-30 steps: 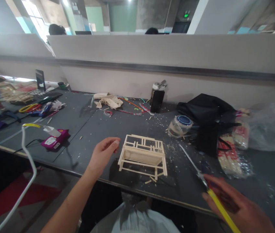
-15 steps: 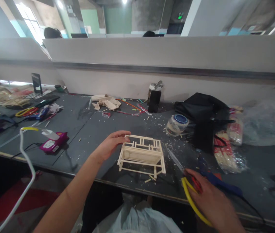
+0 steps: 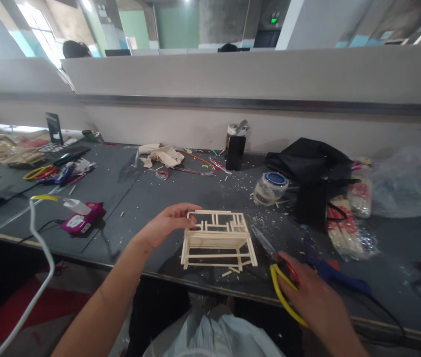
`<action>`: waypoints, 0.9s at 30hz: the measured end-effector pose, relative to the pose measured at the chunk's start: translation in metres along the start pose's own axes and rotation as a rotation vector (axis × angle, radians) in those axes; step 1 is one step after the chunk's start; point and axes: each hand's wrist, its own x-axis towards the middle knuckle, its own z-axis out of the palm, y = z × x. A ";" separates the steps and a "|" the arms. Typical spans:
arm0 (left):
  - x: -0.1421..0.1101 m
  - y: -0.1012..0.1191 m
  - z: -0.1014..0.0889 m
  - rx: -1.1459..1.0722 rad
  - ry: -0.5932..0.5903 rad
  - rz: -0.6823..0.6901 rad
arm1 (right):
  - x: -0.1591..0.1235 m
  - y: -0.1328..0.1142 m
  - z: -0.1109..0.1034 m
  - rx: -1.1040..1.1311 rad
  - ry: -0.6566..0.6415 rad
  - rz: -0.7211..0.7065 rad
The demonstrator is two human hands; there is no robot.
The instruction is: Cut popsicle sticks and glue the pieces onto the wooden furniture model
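Note:
A small frame model of pale wooden sticks [image 3: 216, 235] stands near the front edge of the dark table. My left hand [image 3: 166, 225] grips its left upper corner, thumb and fingers closed around the sticks. In my right hand [image 3: 316, 295] are scissors [image 3: 278, 287] with red and yellow handles, their blades pointing away and to the left. The blade tips lie just right of the model, apart from it. Short stick offcuts [image 3: 233, 271] lie at the model's front right foot. A blue glue gun [image 3: 344, 281] rests beyond my right hand.
A jar with a blue lid [image 3: 272, 188], a propped phone [image 3: 236, 153] and a beige cloth [image 3: 164, 156] stand or lie farther back. At right are a black bag [image 3: 307, 161] and stick packets [image 3: 344, 228]. A magenta box [image 3: 83, 219] with a white cable sits left.
The scissors and my right hand have shifted slightly left, nearer the model. The model has tilted slightly in my left hand. The co-worker's hand at far left has gone out of view.

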 end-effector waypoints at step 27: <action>-0.004 0.013 0.020 0.055 -0.017 -0.018 | 0.052 -0.069 -0.041 0.896 -0.141 0.142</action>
